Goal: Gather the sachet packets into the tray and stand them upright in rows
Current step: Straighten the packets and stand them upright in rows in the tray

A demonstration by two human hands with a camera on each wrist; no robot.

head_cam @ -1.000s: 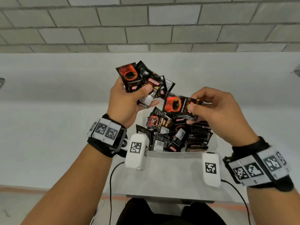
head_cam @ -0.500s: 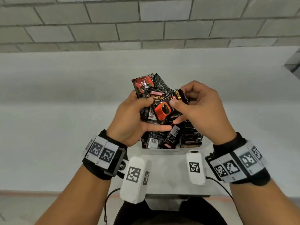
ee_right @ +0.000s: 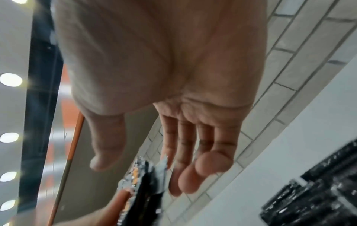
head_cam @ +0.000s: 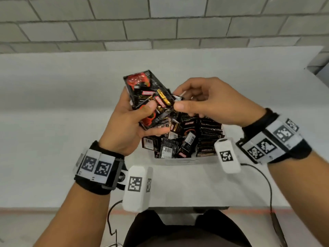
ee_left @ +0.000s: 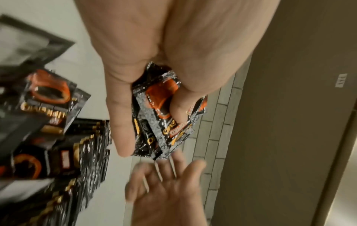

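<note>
Since the frame half a second back, your right hand (head_cam: 211,102) has let go of the sachet it pinched and drawn slightly right; that sachet now lies with the bundle (head_cam: 151,98) in your left hand (head_cam: 128,125).

Left hand: fingers and thumb curled round a fanned bundle of flat, rectangular sachets of glossy black foil with crimped, serrated ends, orange-red cup artwork and gold lettering. The left wrist view shows the thumb pressed across the top sachet (ee_left: 164,110). The bundle is held above the tray's far-left part, clear of its contents.

Right hand: fingers loosely extended, holding nothing, as the right wrist view confirms (ee_right: 185,137). The thumb tip sits just beside the bundle's right edge; whether it touches cannot be told.

Tray (head_cam: 178,160): pale, translucent, low-walled, resting on the matte white tabletop (head_cam: 53,139) near its front edge. The right side holds a tight row of upright sachets (head_cam: 210,132), edges up. The left and centre hold a loose heap (head_cam: 170,145), overlapping at mixed angles, some showing white barcode panels.

Bare tabletop lies to the left, right and behind the tray; a grey block wall (head_cam: 160,24) bounds the far edge.
</note>
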